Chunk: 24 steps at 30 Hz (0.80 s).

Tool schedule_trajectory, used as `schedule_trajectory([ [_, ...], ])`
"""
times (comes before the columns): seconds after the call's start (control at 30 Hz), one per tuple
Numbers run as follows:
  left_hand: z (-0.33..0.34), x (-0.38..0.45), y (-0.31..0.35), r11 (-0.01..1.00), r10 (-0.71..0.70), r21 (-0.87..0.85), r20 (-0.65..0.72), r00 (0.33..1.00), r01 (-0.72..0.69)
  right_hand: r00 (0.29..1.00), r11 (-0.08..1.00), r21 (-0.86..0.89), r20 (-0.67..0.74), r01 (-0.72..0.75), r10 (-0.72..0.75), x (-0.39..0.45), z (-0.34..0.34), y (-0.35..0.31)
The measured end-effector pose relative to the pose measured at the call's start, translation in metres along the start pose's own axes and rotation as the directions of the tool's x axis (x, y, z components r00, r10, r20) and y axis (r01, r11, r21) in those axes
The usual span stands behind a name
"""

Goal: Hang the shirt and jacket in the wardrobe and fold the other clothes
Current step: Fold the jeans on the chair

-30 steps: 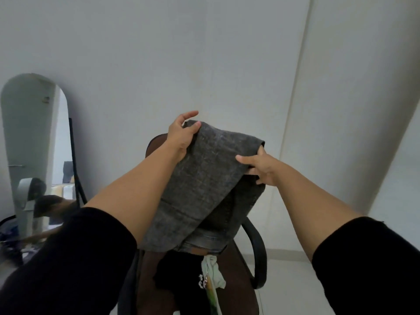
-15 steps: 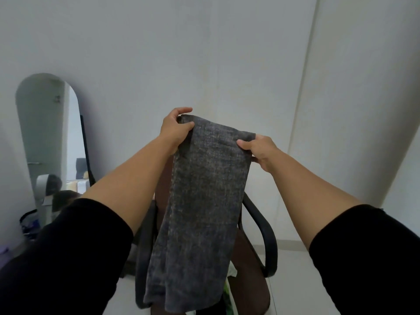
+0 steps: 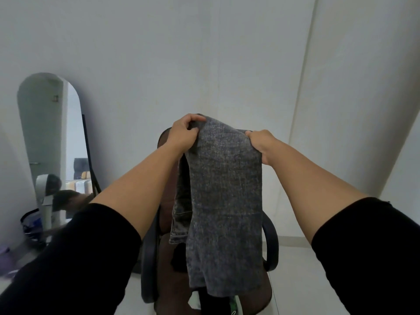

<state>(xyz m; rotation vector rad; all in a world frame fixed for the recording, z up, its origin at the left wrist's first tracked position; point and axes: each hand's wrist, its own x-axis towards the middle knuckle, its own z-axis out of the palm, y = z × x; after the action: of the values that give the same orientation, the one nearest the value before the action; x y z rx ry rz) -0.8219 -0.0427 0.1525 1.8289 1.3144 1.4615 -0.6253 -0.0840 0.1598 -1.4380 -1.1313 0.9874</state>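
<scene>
hanging item: grey denim jeans [image 3: 223,201], doubled over and held up in the air in front of the person, above the seat of a brown office chair [image 3: 164,208]. fold line at the top, between the two hands; front layer drops long, a shorter layer with a hem or waistband shows behind it on the left side.

left hand [image 3: 183,133]: grip clamped on the top left corner of the jeans, fingers curled over the fold, thumb in front.
right hand [image 3: 261,144]: grip clamped on the top right corner, cloth bunched in the fist.

other contents: dark clothing [image 3: 179,260] on the chair seat behind the jeans, with a scrap of white and green cloth [image 3: 233,306] at the bottom edge; kind cannot be told. standing mirror [image 3: 52,142] against the wall at left. no wardrobe in view.

step in hand, by judgement: folding the jeans, one of the "other clothes".

handling notes:
- keep both corners level so the top fold stays straight and the layers hang square.
- line up the side seams before doubling again; the back layer sits off to the left and wants pulling in.
- denim is heavy and stiff; a loose pinch may let one layer slide.
- lower onto a flat spot to finish, not onto the heap on the seat.
</scene>
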Motion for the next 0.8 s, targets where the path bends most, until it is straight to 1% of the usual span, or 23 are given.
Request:
schedule_trajectory([
  [0.1, 0.002, 0.002, 0.002, 0.999, 0.04, -0.032, 0.001, 0.999, -0.04, 0.999, 0.999, -0.024, -0.045, 0.025, -0.026, 0.0, -0.006, 0.001],
  [0.23, -0.004, 0.005, 0.007, 0.998, 0.051, 0.032, -0.033, 0.998, -0.05, 0.983, 0.986, -0.108, -0.118, 0.126, -0.139, 0.002, -0.009, 0.007],
  [0.33, -0.006, 0.008, 0.009, 0.993, 0.055, 0.105, -0.017, 0.998, -0.053, 0.944, 0.954, -0.236, -0.228, 0.184, -0.238, 0.006, -0.008, 0.018],
  [0.4, -0.01, 0.01, 0.01, 0.997, 0.0, 0.076, -0.009, 1.0, 0.001, 0.912, 0.937, -0.306, -0.31, 0.171, -0.267, 0.007, -0.006, 0.023],
  [0.5, -0.011, 0.011, 0.012, 0.99, -0.136, 0.031, 0.008, 0.991, 0.135, 0.901, 0.941, -0.328, -0.379, 0.082, -0.21, 0.006, 0.001, 0.023],
  [0.57, -0.008, 0.01, 0.013, 0.967, -0.254, -0.022, 0.038, 0.966, 0.255, 0.907, 0.967, -0.253, -0.397, 0.038, -0.14, 0.006, 0.006, 0.019],
  [0.63, -0.004, 0.007, 0.01, 0.934, -0.335, -0.099, 0.093, 0.938, 0.344, 0.943, 0.997, -0.068, -0.332, -0.021, -0.003, 0.006, 0.01, 0.015],
  [0.67, -0.002, 0.006, 0.008, 0.922, -0.358, -0.116, 0.107, 0.928, 0.369, 0.957, 0.998, -0.011, -0.282, -0.07, 0.064, 0.005, 0.011, 0.015],
  [0.73, 0.0, 0.002, 0.003, 0.906, -0.387, -0.138, 0.11, 0.915, 0.4, 0.97, 0.991, 0.011, -0.204, -0.132, 0.131, 0.005, 0.009, 0.022],
  [0.8, 0.003, -0.002, -0.001, 0.902, -0.39, -0.152, 0.114, 0.914, 0.404, 0.98, 0.988, 0.013, -0.128, -0.153, 0.153, 0.001, 0.006, 0.025],
])
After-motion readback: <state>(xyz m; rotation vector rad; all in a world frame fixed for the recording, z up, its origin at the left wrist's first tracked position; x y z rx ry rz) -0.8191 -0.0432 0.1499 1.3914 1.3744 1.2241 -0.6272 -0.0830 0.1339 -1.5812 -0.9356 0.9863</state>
